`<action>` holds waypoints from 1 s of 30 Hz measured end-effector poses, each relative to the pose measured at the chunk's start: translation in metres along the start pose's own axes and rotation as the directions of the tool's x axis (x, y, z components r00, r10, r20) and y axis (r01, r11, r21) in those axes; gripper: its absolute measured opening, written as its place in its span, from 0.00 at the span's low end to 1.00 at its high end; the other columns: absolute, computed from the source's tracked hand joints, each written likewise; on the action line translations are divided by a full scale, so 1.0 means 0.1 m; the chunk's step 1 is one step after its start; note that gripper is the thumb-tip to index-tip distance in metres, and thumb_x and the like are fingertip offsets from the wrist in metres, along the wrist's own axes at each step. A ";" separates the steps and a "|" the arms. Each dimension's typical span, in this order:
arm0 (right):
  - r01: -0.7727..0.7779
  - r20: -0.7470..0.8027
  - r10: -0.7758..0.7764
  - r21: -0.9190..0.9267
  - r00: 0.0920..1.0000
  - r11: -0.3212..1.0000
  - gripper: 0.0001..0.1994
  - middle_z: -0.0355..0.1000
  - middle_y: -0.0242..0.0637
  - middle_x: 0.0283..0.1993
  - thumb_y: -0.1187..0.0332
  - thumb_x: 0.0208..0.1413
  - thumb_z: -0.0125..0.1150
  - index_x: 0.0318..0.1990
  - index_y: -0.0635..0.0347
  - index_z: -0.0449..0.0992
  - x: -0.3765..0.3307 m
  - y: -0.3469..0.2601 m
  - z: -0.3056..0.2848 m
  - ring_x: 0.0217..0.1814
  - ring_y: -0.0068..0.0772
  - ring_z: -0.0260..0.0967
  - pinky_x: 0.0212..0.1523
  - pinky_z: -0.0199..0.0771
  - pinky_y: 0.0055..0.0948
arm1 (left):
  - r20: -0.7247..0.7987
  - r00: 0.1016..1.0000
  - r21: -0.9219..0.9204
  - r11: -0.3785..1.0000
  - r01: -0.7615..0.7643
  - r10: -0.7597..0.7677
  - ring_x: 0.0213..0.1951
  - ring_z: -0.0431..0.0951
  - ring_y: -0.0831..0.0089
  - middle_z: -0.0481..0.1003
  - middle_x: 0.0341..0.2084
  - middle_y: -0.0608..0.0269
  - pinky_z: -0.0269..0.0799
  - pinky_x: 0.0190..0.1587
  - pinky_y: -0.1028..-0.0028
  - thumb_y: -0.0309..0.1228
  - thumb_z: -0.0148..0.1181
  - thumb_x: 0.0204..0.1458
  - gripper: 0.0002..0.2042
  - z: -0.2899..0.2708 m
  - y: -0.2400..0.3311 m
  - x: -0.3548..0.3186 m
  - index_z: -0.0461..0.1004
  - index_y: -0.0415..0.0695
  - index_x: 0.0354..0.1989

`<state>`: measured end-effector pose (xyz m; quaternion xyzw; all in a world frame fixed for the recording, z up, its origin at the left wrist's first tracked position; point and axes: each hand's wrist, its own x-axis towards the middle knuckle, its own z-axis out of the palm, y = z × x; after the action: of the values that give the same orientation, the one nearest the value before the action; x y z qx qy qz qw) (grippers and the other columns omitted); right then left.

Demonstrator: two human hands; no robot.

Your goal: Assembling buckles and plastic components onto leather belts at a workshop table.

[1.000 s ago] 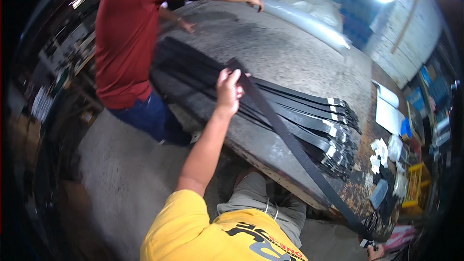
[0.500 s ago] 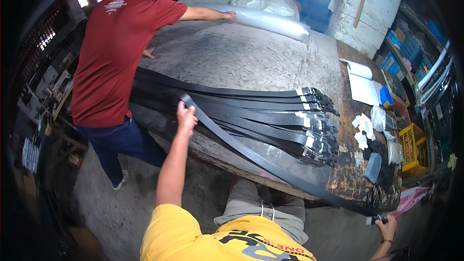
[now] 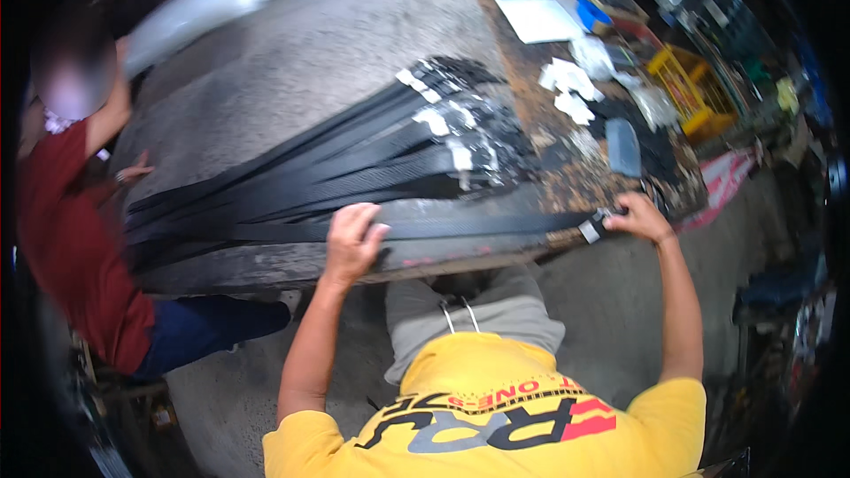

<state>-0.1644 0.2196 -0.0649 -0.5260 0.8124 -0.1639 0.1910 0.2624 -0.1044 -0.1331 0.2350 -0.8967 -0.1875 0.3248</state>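
A long black belt (image 3: 478, 227) lies stretched along the near edge of the worktable. My right hand (image 3: 642, 218) pinches its buckle end, where a white tag (image 3: 591, 231) hangs beside the metal. Over the belt's middle hovers or rests my left hand (image 3: 352, 243), thumb and bent fingers apart; whether it touches the strap cannot be made out. Just beyond, a fanned bundle of black belts (image 3: 328, 159) lies on the table. Their buckle ends (image 3: 478, 137), with white tags and clear wrapping, point right; their other ends run left toward a co-worker.
The co-worker in a dark red shirt (image 3: 75, 239) stands at the left, by a clear plastic roll (image 3: 199, 13). On the table's right are an open notebook (image 3: 531, 11), white scraps (image 3: 569, 88) and a blue-grey box (image 3: 623, 147). A yellow crate (image 3: 691, 93) stands beyond.
My view has turned rightward. The belt, raised in my left hand before, now lies along the table edge. My left hand's grip has loosened; my right hand has brought the buckle end over the table.
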 end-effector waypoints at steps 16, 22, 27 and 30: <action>-0.030 0.263 0.025 0.016 0.964 0.999 0.31 0.70 0.51 0.26 0.39 0.40 0.62 0.26 0.66 0.73 0.59 -0.82 0.51 0.33 0.48 0.71 0.34 0.67 0.42 | 0.301 0.953 0.324 0.937 -0.133 0.031 0.46 0.69 0.60 0.72 0.42 0.58 0.62 0.47 0.62 0.31 0.62 0.46 0.17 -0.13 0.22 -0.09 0.73 0.46 0.46; 0.188 -0.129 -0.184 0.021 0.974 0.982 0.23 0.67 0.44 0.42 0.48 0.44 0.65 0.39 0.59 0.74 0.55 -1.13 0.88 0.48 0.48 0.65 0.48 0.65 0.40 | 0.130 0.989 0.312 0.950 0.027 -0.070 0.49 0.69 0.57 0.71 0.45 0.54 0.62 0.52 0.61 0.34 0.61 0.48 0.18 -0.17 0.24 -0.16 0.72 0.40 0.48; 0.369 -0.303 -0.347 0.017 0.888 0.929 0.26 0.66 0.41 0.48 0.53 0.40 0.69 0.44 0.60 0.71 0.34 -0.79 0.99 0.53 0.46 0.62 0.54 0.61 0.40 | 0.208 0.973 -0.002 0.995 -0.101 0.099 0.51 0.69 0.54 0.71 0.47 0.49 0.62 0.55 0.59 0.41 0.68 0.42 0.24 0.59 1.12 0.09 0.72 0.39 0.44; 0.384 -0.324 -0.349 0.049 0.879 0.922 0.23 0.66 0.41 0.50 0.57 0.40 0.68 0.41 0.59 0.69 0.32 -0.79 1.10 0.55 0.46 0.61 0.56 0.59 0.40 | 0.236 0.963 0.000 0.991 -0.130 0.127 0.51 0.69 0.54 0.72 0.47 0.53 0.63 0.52 0.59 0.40 0.68 0.42 0.22 0.91 1.26 0.23 0.72 0.42 0.43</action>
<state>-0.0609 0.1524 -0.1281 -0.6264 0.7075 -0.3224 0.0560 0.1477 0.0030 -0.1258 0.1550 -0.9437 -0.1856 0.2258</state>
